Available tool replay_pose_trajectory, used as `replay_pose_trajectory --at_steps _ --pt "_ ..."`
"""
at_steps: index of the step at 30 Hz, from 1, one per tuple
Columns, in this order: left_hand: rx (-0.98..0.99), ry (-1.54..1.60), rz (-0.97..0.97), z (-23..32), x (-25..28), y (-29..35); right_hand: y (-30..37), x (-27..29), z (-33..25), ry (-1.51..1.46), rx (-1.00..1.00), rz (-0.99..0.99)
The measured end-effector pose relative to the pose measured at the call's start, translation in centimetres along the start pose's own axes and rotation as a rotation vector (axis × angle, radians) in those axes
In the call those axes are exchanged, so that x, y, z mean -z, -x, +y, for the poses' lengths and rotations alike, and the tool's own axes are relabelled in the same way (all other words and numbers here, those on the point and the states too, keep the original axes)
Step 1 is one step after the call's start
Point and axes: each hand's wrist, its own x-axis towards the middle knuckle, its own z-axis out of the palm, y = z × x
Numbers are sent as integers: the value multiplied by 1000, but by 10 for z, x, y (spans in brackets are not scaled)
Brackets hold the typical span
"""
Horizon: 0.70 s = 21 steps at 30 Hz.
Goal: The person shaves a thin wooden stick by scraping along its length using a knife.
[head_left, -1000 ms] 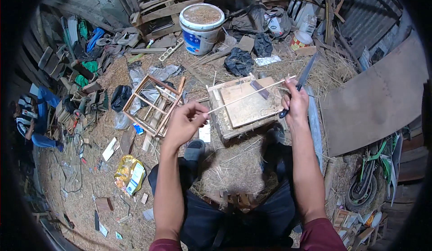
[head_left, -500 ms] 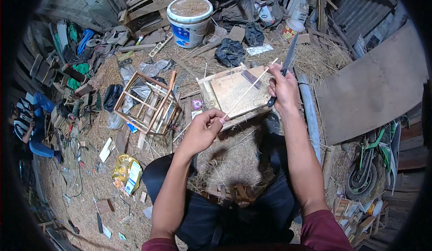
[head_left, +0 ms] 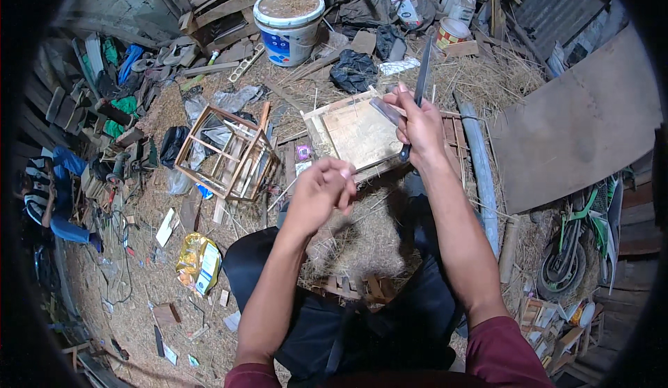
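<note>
Knife (head_left: 423, 75): shifted left, steeper than in the earlier frame; seen by the board's (head_left: 353, 134) right edge, blade pointing away, long axis nearly fore-and-aft.
Right hand (head_left: 422, 125): wrapped round the handle.
Left hand (head_left: 321, 192): fingers curled — contents (if any) cannot be told.
Frame (head_left: 214, 148): seemingly joined; remaining work — unclear.

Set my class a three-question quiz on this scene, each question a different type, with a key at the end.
1. Which of the person's hands holds the knife?
2. True or false: the wooden frame is to the left of the pale board.
3. Choose one: the knife's handle is (A) red, (B) black, (C) yellow.

Key: 1. The right hand. 2. True. 3. B.
</note>
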Motion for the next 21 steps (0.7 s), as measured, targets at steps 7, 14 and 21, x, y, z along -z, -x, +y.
replay_pose_trajectory --at_steps 7,14,21 --pt "-131 453 310 18 35 -27 46 -22 9 154 -181 -180" --pt "-206 525 313 9 50 -33 78 -49 43 276 67 -232" --pt "-221 555 308 12 39 -31 83 -52 40 275 42 -293"
